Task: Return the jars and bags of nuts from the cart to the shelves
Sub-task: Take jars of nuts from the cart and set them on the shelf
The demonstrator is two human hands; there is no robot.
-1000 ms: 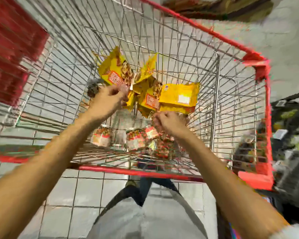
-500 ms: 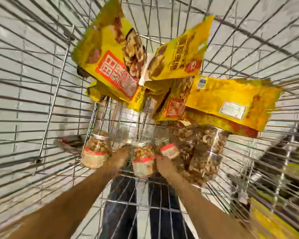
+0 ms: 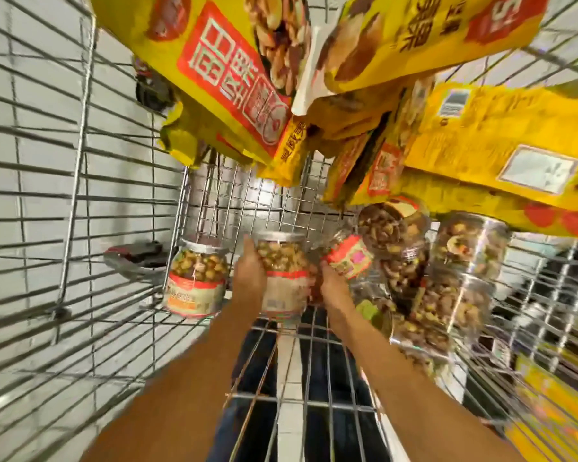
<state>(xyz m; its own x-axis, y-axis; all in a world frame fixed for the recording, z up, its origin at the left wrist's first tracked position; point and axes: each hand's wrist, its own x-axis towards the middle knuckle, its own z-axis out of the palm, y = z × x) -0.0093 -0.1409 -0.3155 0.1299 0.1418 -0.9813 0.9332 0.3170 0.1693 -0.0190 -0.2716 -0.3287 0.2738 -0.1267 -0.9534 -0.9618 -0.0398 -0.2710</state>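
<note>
Wire cart (image 3: 76, 161) over tiled floor (image 3: 289, 425). L hand (image 3: 250, 278) curled round jar (image 3: 282, 275) on cart bottom. R hand (image 3: 335, 286) touches red-label jar (image 3: 349, 258); grip unclear, blurred. Third jar (image 3: 197, 278) stands left, ~5 more heaped right. Yellow bags (image 3: 227, 78): 4+ piled above.

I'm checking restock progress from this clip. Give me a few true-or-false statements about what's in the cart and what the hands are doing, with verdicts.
1. The left hand grips a clear silver-lidded jar of nuts. True.
2. The yellow printed bags of nuts sit on a shelf. False: they lie in the wire shopping cart.
3. The right hand is outside the cart. False: it reaches in, close beside the left hand.
4. A second clear jar with a red-banded label stands untouched to the left of the held one. True.
</note>
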